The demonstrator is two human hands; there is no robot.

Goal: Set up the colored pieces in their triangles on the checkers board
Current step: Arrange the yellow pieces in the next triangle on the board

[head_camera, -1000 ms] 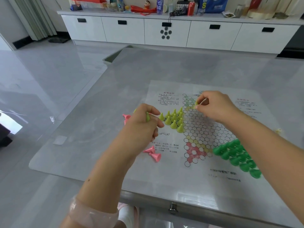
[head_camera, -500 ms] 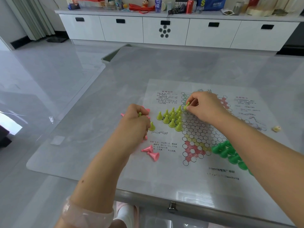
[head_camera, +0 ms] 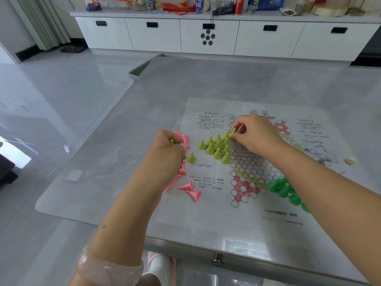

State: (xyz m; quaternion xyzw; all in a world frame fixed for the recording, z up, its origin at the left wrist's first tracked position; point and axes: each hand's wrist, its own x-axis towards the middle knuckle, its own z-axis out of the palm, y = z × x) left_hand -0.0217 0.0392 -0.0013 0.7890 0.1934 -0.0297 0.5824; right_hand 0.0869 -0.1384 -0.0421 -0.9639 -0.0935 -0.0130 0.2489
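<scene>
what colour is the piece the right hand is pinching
Yellow-green, like the cones standing beside it; the right hand pinches the piece, clearest in the head view.

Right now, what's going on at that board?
A person is setting up a checkers board printed on a sheet on the table. The right hand pinches a yellow-green piece at the far edge of the yellow-green group, which stands upright on the board's left side. The left hand grips another yellow-green piece; one more stands alone beside it. Pink pieces lie tipped over off the board. Dark green pieces are clustered upright at the near right.
</scene>
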